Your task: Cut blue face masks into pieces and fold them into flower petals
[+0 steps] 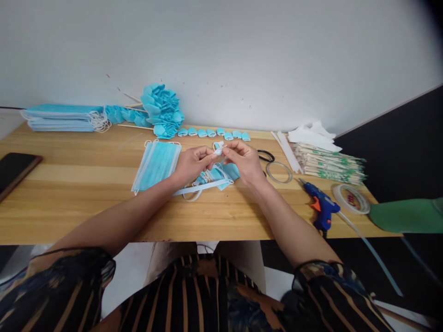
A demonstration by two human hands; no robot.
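Note:
Both my hands meet over the middle of the wooden table point(69, 203). My left hand point(194, 163) and my right hand point(244, 159) pinch a small folded piece of blue mask fabric point(218, 147) between their fingertips. Under them lies a heap of cut blue mask pieces and white ear loops point(212, 180). A flat blue face mask point(157, 165) lies just left of my left hand. A row of small folded blue petals point(212, 133) runs along the back behind my hands.
A stack of blue masks point(62, 117) and a blue mask flower on sticks point(162, 109) sit at the back left. A dark phone point(14, 168) lies at far left. Right: tape rings point(278, 171), wrapped chopsticks point(328, 166), blue glue gun point(321, 205), tape roll point(351, 199).

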